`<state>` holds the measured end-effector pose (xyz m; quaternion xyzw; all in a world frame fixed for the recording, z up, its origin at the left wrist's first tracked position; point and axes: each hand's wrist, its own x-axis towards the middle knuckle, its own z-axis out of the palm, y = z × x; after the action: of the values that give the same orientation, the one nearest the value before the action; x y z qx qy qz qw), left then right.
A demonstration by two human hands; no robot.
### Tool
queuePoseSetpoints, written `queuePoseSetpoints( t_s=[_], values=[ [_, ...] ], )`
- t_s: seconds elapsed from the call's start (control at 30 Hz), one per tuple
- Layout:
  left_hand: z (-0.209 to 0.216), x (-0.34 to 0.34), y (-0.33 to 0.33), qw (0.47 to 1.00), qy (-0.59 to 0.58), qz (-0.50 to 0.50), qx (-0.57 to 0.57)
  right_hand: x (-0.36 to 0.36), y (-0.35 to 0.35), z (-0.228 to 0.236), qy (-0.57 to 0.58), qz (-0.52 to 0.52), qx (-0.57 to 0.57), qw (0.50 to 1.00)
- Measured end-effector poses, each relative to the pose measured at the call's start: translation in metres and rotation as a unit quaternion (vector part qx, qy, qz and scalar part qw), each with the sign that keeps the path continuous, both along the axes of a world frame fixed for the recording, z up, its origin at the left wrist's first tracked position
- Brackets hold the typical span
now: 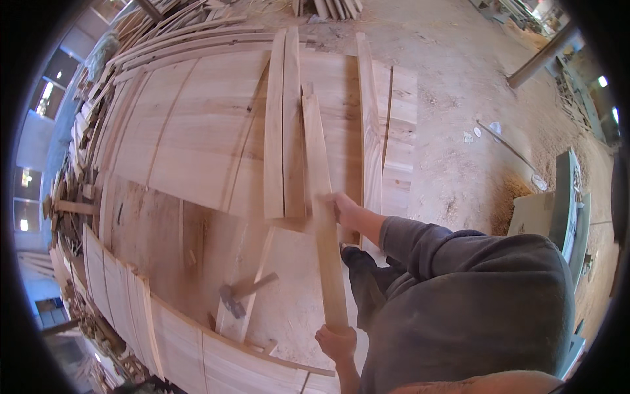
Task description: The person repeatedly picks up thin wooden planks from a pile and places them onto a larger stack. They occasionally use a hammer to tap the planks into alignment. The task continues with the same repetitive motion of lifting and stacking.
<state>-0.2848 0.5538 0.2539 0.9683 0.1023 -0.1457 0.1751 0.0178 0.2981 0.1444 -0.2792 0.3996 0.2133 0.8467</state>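
Note:
Both my hands hold a long, pale wooden board (pixel 328 262), which slants from near my body toward the stacked panels. My left hand (pixel 338 345) is closed around its near end. My right hand (pixel 344 209), slightly blurred, grips its right edge about halfway along. The board's far part lies over a wide panel (pixel 331 85), between a pair of upright-edged planks (pixel 282 131) on the left and another plank (pixel 369 131) on the right. To the left of my board, a hammer (pixel 231 302) rests on a narrow wooden strip (pixel 231 325).
Wide glued panels (pixel 190 125) spread across the far left. A long panel edge (pixel 177 322) runs along the near left. Stacked offcuts (pixel 72 190) line the left wall. On the right are a metal post (pixel 541 56), a stick (pixel 508 144), sawdust (pixel 508 197) and a grey-green machine part (pixel 566 197).

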Motion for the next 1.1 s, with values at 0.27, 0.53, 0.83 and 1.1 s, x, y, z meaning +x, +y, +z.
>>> queuePoseSetpoints(
  t_s=[0.27, 0.53, 0.83, 1.1],
  values=[
    [-0.052, -0.172, -0.023, 0.99, 0.094, 0.103, 0.033, -0.138, 0.022, -0.026, 0.008, 0.057, 0.088, 0.994],
    [0.025, -0.007, -0.086, 0.949, -0.171, 0.116, -0.237, -0.204, 0.017, 0.098, -0.255, 0.264, -0.016, 0.93],
    [0.067, 0.015, -0.082, 0.725, -0.361, 0.31, -0.498, -0.26, 0.046, 0.069, -0.332, 0.476, -0.135, 0.803],
    [0.048, -0.076, 0.012, 0.509, -0.461, 0.571, -0.45, -0.293, 0.064, 0.062, -0.347, 0.59, -0.018, 0.729]
  ],
)
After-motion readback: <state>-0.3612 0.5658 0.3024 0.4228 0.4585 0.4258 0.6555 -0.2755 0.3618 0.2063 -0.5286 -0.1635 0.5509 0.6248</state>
